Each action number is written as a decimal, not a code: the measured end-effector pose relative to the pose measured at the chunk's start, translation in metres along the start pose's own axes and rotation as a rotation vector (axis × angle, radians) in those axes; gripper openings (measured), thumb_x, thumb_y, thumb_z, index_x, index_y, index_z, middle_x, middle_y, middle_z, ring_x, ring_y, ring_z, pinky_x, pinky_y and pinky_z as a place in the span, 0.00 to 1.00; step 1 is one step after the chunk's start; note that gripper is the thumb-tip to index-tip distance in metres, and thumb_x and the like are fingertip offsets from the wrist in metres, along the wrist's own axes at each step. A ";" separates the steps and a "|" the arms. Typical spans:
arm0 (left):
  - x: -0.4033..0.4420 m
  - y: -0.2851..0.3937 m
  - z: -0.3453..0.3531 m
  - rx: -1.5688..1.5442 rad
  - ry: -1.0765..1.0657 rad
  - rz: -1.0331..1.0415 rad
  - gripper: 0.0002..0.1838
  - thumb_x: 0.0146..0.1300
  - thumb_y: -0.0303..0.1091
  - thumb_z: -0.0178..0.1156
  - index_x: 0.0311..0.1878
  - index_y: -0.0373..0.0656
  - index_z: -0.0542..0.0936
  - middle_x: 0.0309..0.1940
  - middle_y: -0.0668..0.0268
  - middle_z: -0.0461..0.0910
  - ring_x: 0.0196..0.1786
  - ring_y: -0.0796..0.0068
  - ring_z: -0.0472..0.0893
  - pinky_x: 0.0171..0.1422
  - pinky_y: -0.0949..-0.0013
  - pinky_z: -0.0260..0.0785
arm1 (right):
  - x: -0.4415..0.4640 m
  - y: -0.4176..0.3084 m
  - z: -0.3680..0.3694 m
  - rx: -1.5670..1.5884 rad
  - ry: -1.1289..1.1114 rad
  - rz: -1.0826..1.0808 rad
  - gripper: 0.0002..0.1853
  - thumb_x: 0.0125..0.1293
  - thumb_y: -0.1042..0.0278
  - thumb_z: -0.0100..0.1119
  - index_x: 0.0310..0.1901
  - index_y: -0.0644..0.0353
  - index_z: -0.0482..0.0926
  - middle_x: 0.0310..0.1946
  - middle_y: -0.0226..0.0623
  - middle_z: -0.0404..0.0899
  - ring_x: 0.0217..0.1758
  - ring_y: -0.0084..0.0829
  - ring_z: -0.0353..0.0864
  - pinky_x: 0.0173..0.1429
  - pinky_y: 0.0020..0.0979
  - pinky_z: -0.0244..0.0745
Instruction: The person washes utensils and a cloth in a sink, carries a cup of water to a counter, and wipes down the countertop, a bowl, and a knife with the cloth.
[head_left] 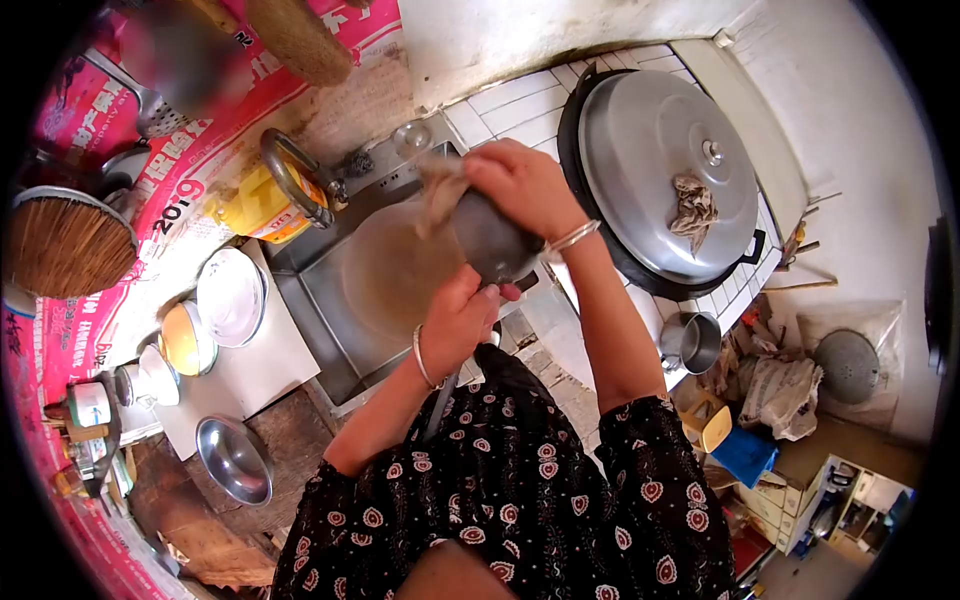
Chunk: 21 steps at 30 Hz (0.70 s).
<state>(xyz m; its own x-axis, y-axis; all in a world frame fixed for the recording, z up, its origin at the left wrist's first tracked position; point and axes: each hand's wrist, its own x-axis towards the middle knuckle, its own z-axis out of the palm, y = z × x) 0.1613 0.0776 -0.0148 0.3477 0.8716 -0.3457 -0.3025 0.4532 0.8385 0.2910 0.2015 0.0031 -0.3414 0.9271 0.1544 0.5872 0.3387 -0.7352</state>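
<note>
My left hand (460, 325) is closed around the handle of a dark, round-bowled metal utensil (495, 240), and the handle runs down toward my body. My right hand (520, 190) is at the utensil's upper edge, its fingers closed on a brownish cloth (440, 195) that is blurred by motion. Part of the utensil's bowl is hidden by my hands. Below and left of it, a round basin (375, 285) of cloudy brownish water sits in the metal sink (320, 345).
A curved faucet (275, 150) and yellow bottle (265, 205) stand behind the sink. Bowls (230, 297) are at the left, with a metal bowl (233, 460) nearer. At the right are a large lidded pot (650, 150) and a metal mug (690, 342).
</note>
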 end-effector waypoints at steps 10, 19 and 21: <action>-0.014 0.011 -0.015 -0.050 0.022 0.059 0.10 0.66 0.30 0.43 0.38 0.33 0.71 0.15 0.73 0.61 0.16 0.88 0.57 0.18 0.82 0.49 | -0.064 0.019 0.076 0.917 0.512 0.413 0.27 0.68 0.48 0.39 0.53 0.67 0.66 0.47 0.40 0.71 0.49 0.28 0.68 0.56 0.27 0.62; 0.007 -0.027 -0.044 0.725 0.309 0.603 0.07 0.64 0.30 0.48 0.33 0.37 0.71 0.18 0.67 0.70 0.17 0.85 0.65 0.20 0.77 0.56 | -0.105 -0.043 0.096 0.556 0.385 0.190 0.22 0.67 0.55 0.43 0.32 0.71 0.72 0.29 0.53 0.74 0.31 0.44 0.73 0.37 0.37 0.67; 0.000 -0.025 -0.042 0.767 0.358 0.608 0.08 0.63 0.32 0.50 0.33 0.36 0.71 0.17 0.69 0.70 0.16 0.84 0.66 0.19 0.77 0.57 | -0.107 -0.040 0.088 0.482 0.260 0.221 0.20 0.67 0.57 0.44 0.33 0.71 0.72 0.28 0.52 0.74 0.31 0.43 0.73 0.37 0.37 0.67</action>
<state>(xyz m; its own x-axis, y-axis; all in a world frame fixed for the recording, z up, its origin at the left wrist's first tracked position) 0.1316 0.0743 -0.0529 0.0038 0.9742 0.2255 0.3505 -0.2125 0.9121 0.2395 0.0745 -0.0423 -0.0221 0.9969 0.0754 0.2037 0.0784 -0.9759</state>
